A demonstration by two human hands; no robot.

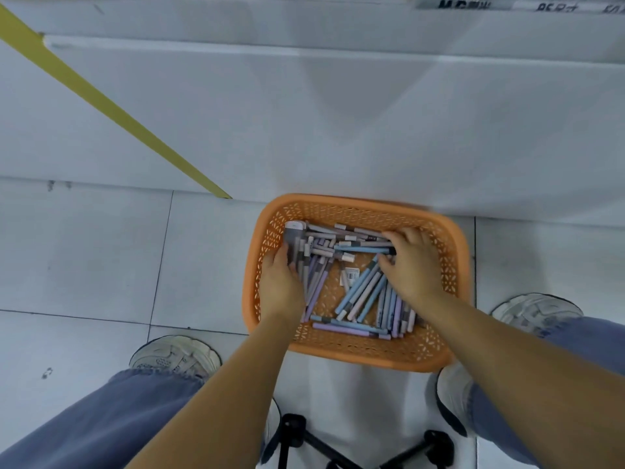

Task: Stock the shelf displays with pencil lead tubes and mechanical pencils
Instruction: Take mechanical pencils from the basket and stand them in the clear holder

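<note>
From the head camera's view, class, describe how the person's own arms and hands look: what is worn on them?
Both the left hand and right hand are bare: no gloves, rings or watch visible. The left forearm and right forearm show no sleeves.

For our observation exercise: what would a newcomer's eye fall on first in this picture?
The orange basket on the pale tiled floor, lower centre, stands out first. Both hands reach into it among pastel pencils: the left hand grips a grey bundle, the right hand grips blue pencils.
</note>
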